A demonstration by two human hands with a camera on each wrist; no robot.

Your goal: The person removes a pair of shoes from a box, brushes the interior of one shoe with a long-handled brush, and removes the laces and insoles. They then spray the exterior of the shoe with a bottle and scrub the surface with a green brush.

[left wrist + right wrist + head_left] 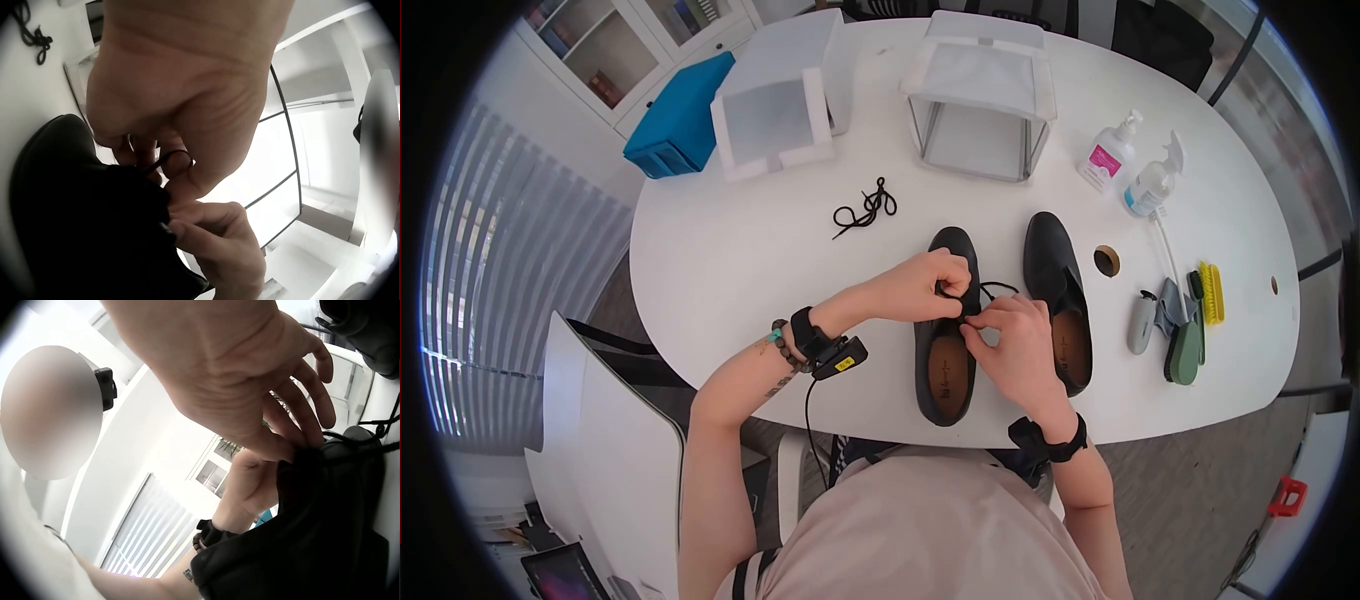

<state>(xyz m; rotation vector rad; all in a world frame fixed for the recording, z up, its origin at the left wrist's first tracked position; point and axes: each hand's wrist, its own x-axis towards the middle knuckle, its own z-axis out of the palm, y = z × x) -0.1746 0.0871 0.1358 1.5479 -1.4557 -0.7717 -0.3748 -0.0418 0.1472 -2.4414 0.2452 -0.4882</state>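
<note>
Two black lace-up shoes with brown insoles stand on the white table, toes pointing away from me. My left hand [920,288] is over the throat of the left shoe [953,242], its fingers curled round a black shoelace [164,157] that bends in a small loop between them. My right hand [1012,345] pinches the same shoe's lacing edge between thumb and forefinger, its other fingers loosely bent; the fingertips partly hide this spot. More lace runs from the left shoe toward the right shoe [1048,240], which no hand touches.
A second black lace [868,210] lies coiled beyond my left hand. Two clear-sided boxes [975,140] and a blue case [680,115] stand at the back. Pump bottles [1108,150], a green brush [1187,350] and a yellow brush [1212,293] are on the right, near a table hole [1107,261].
</note>
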